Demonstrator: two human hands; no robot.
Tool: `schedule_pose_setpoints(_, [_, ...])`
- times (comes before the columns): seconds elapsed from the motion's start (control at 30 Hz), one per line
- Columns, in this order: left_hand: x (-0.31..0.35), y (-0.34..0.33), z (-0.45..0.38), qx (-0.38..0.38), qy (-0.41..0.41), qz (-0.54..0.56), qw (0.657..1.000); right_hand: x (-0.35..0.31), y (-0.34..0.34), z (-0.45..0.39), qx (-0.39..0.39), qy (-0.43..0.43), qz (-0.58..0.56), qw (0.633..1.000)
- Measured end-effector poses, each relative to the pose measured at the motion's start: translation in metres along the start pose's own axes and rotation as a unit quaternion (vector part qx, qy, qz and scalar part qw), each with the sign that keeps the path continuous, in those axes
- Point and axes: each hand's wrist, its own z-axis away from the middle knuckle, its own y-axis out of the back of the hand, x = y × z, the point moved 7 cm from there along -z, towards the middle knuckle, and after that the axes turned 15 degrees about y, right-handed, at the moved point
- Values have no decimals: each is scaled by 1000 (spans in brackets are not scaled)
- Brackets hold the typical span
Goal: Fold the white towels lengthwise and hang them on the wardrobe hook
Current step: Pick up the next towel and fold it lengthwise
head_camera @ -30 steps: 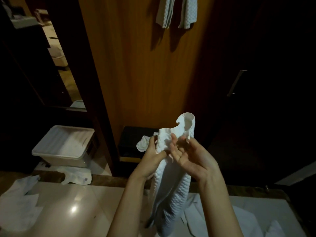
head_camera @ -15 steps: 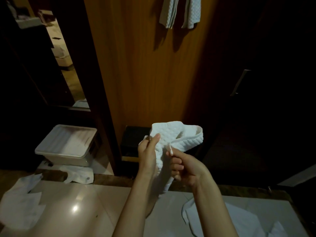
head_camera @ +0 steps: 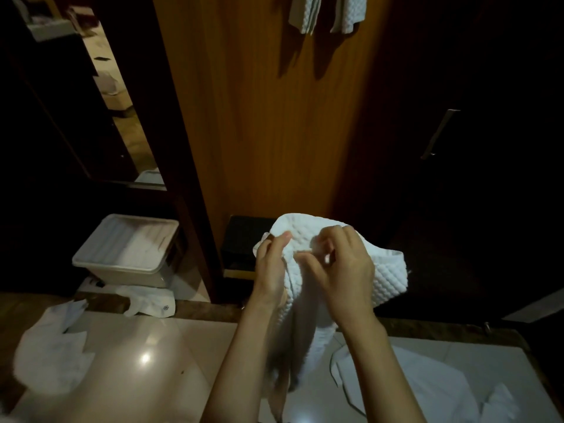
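I hold a white waffle-textured towel up in front of me, above the glossy counter. My left hand pinches its upper left edge between thumb and fingers. My right hand grips the top of the towel with curled fingers, and a fold drapes over to the right of it. The towel's lower end hangs down between my forearms. Two white towels hang high on the wooden wardrobe panel; the hook itself is out of view.
A glossy beige counter spreads below, with white cloths at its left and right. A lidded plastic bin stands on the floor to the left. A dark door with a metal handle is on the right.
The towel's top has been turned over, so a fold now drapes to the right. My right hand went from open fingers to a curled grip on it. Both hands shifted slightly right.
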Motion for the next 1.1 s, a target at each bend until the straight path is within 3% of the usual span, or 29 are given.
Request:
schedule_pose_setpoints(0.2, [3,-11,2,-25,-60,-52,996,-4,-7,-2,-56,126,110,984])
schedule_pose_setpoints(0.3, [6,-12,1,-22,-81,-80,993,0,-8,-3,-67,148,86,983])
schedule_pose_setpoints(0.53, [15,-9,-6,0,-74,-104,992,25,-13,2,-92,62,-5,994])
schedule_pose_setpoints(0.67, [33,-4,-5,7,-105,-180,978,47,-17,2,-132,-6,-72,989])
schedule_pose_setpoints(0.87, [45,22,-9,27,-66,-190,979,43,-22,-8,-158,-32,-151,975])
schedule_pose_setpoints(1.1, [31,10,-14,-27,11,-163,986,16,-53,-12,-212,-18,-218,952])
